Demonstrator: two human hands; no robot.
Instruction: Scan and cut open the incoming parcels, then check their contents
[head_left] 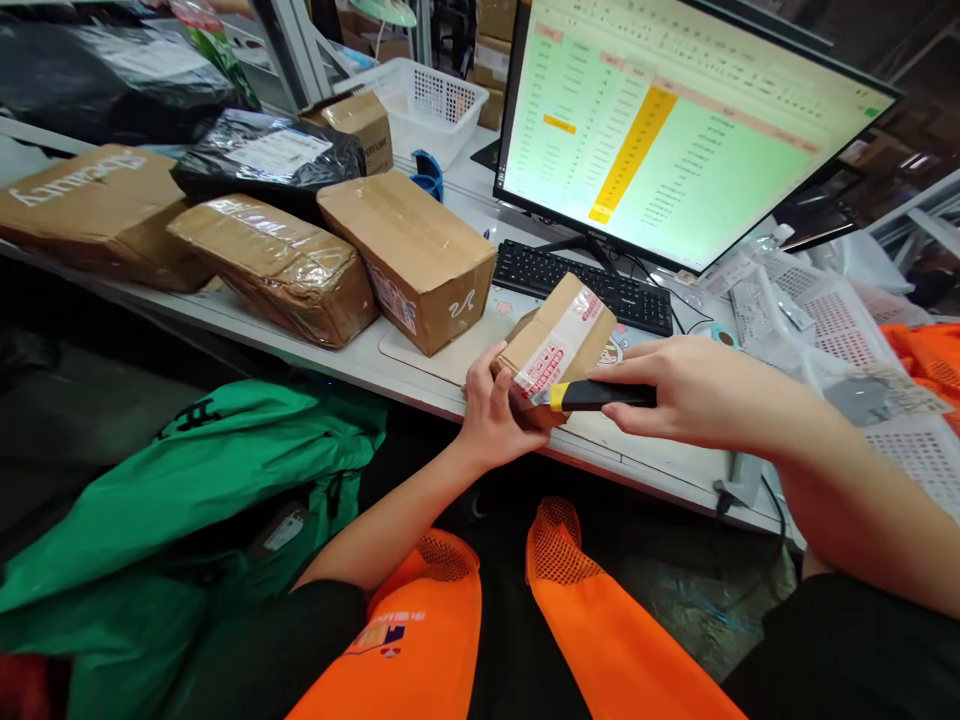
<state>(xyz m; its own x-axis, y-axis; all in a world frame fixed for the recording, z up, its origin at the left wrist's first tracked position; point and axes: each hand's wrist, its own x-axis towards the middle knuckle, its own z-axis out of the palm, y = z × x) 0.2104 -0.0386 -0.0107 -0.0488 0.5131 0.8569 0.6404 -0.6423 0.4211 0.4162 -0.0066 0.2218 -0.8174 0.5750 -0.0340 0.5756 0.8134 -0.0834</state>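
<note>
My left hand (495, 412) grips the near end of a small cardboard box (559, 338) sealed with white tape printed in red, held at the desk's front edge. My right hand (686, 390) is closed around a black and yellow utility knife (600, 396). The knife's yellow tip touches the taped end of the box. Both forearms reach in from below.
Several taped cardboard parcels (416, 255) and a black plastic mailer (270, 155) lie on the desk (360, 360) to the left. A monitor (675, 120) showing a spreadsheet and a keyboard (585, 285) stand behind. White baskets (825, 320) sit right, a green bag (187, 480) lower left.
</note>
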